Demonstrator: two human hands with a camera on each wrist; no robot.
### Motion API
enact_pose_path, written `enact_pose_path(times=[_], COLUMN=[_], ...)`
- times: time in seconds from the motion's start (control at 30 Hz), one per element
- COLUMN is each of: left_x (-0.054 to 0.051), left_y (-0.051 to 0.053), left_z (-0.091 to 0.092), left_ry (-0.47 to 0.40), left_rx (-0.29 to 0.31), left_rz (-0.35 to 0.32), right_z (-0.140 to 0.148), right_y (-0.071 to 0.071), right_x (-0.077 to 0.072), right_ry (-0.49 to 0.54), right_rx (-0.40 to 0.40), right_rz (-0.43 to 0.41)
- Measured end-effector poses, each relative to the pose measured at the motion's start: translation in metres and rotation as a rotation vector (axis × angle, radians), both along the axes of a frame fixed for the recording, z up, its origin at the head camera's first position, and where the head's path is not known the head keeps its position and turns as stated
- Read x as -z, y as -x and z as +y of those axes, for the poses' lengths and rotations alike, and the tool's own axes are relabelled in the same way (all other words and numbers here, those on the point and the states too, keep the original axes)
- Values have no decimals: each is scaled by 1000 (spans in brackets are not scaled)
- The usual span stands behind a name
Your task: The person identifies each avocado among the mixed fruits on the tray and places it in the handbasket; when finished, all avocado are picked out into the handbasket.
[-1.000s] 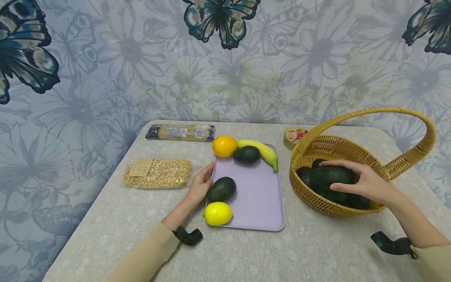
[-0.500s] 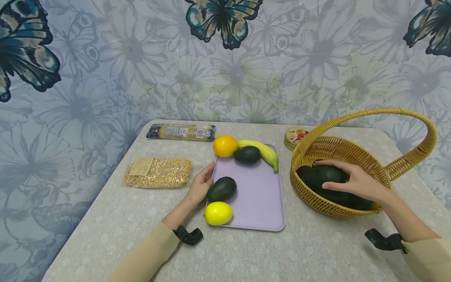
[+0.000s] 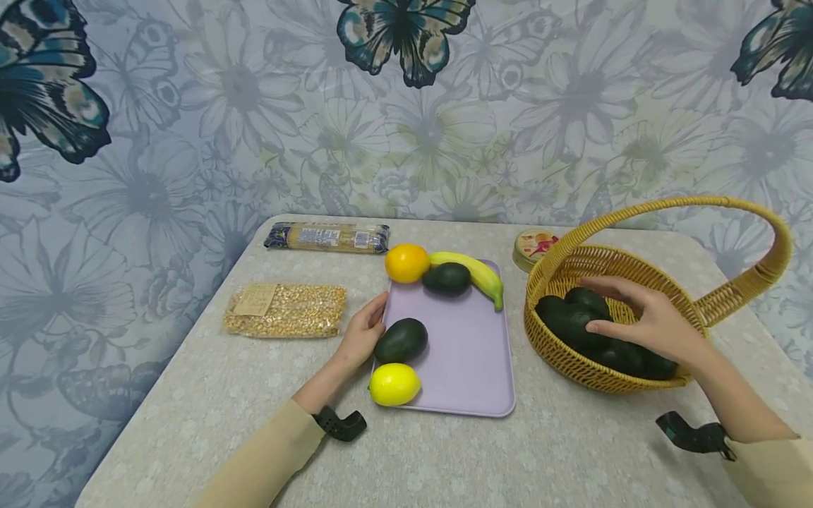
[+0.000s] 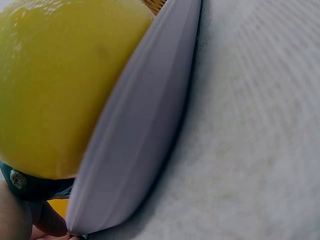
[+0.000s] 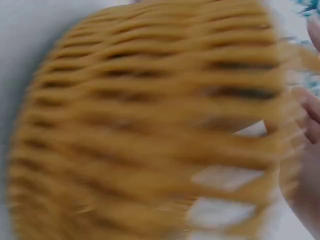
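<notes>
My left hand (image 3: 363, 330) holds the left rim of a lilac tray (image 3: 466, 353), beside a dark green avocado (image 3: 401, 341) and a yellow lemon (image 3: 395, 384) on the tray. Large in the left wrist view is the lemon (image 4: 65, 85), with fingertips by the tray's rim. My right hand (image 3: 654, 321) is inside a wicker basket (image 3: 610, 264), fingers spread over several dark avocados (image 3: 571, 324). Its thumb lies against or just over one of them; I cannot tell which. In the right wrist view the blurred basket wall (image 5: 150, 125) hides most of the hand.
An orange (image 3: 407, 263), a banana (image 3: 479, 275) and another avocado (image 3: 447, 279) lie at the tray's far end. To the left are a bag of corn kernels (image 3: 305, 310) and a pasta packet (image 3: 330, 238). A round tin (image 3: 532, 247) stands behind the basket, whose handle (image 3: 718, 202) arches high.
My right hand has loosened from the avocado it was holding in the basket, its fingers now spread wider, showing more avocados beneath. The left hand and the tray stay put.
</notes>
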State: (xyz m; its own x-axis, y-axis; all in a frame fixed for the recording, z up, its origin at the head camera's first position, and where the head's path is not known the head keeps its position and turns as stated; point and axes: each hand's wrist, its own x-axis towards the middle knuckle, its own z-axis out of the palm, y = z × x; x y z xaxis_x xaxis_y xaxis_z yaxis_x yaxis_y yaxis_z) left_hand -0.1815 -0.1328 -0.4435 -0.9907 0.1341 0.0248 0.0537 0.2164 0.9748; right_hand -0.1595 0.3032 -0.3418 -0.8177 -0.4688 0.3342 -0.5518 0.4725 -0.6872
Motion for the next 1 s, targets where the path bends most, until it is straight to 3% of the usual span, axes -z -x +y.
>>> enact_pose_path(times=[0.07, 0.17, 0.27, 0.43, 0.57, 0.73, 1.0], left_x=[-1, -4, -12, -26, -14, 3, 4], left_y=[0, 0, -2, -9, -3, 4, 0], left_z=[-1, -3, -4, -2, -2, -1, 0], left_ry=[5, -8, -20, 6, -5, 6, 26], left_rx=[-6, -9, -1, 11, -1, -5, -20], left_rz=[1, 2, -5, -12, 2, 58, 72], right_z=[-8, -31, -59, -106, -150, -197, -226], right_y=[-5, -14, -17, -4, 14, 37, 59], right_x=[-13, -35, -45, -33, -18, 7, 43], right_ry=[166, 397, 496, 416, 314, 179, 66], right_rx=[-80, -271, -410, -508, -543, -530, -528], right_rz=[82, 185, 220, 187, 52, -158, -319])
